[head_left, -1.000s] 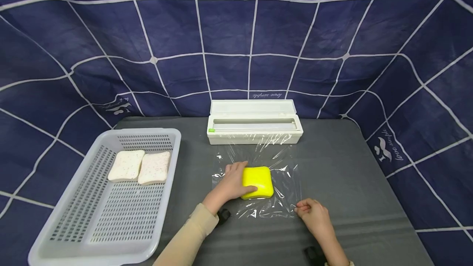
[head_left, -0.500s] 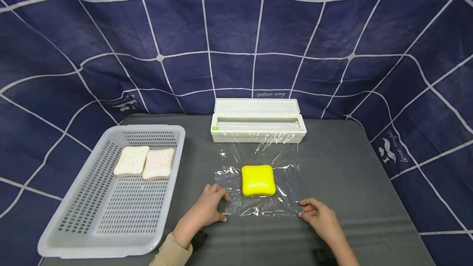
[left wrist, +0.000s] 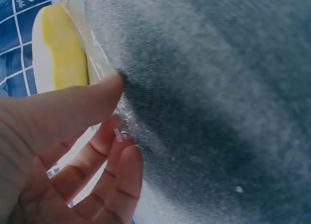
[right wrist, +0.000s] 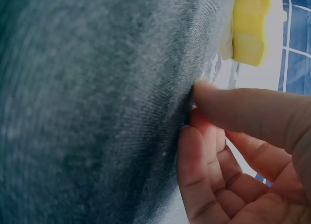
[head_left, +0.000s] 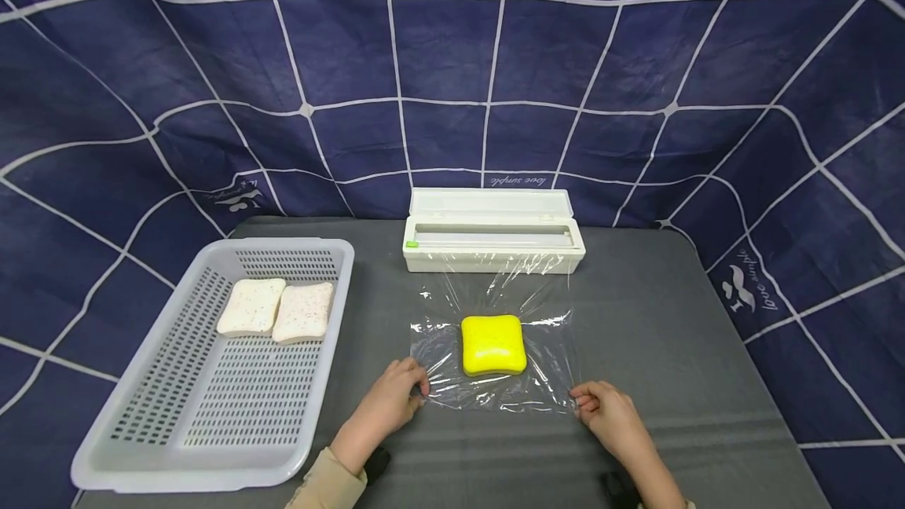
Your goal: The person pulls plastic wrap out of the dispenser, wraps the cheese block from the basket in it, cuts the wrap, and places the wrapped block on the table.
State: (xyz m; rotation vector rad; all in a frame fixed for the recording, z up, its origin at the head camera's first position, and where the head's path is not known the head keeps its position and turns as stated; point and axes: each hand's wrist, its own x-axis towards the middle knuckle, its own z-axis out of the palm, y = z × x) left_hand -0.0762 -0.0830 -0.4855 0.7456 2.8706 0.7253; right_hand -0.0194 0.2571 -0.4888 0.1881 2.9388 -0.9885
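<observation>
A glossy yellow block, square with rounded corners (head_left: 493, 345), lies on a clear sheet of plastic wrap (head_left: 445, 360) spread over the table. The wrap runs back to a white dispenser box (head_left: 494, 260) with its lid raised. At the near left corner of the wrap, my left hand (head_left: 387, 400) pinches the film's edge between thumb and fingers. My right hand (head_left: 612, 420) pinches the near right corner. Both wrist views show the yellow block (left wrist: 65, 49) beyond the fingertips, with the right thumb (right wrist: 252, 107) pressed close to the index finger.
A pale grey perforated basket (head_left: 332, 352) stands on the left, holding two bread-slice-shaped pieces, one cream (head_left: 251, 307) and one speckled pinkish (head_left: 302, 313). A dark blue checked cloth (head_left: 452, 45) hangs behind and at the sides of the grey table (head_left: 679, 320).
My left hand has left the yellow block and moved down left to the wrap's near left corner, its fingers closing there. My right hand stays at the right corner.
</observation>
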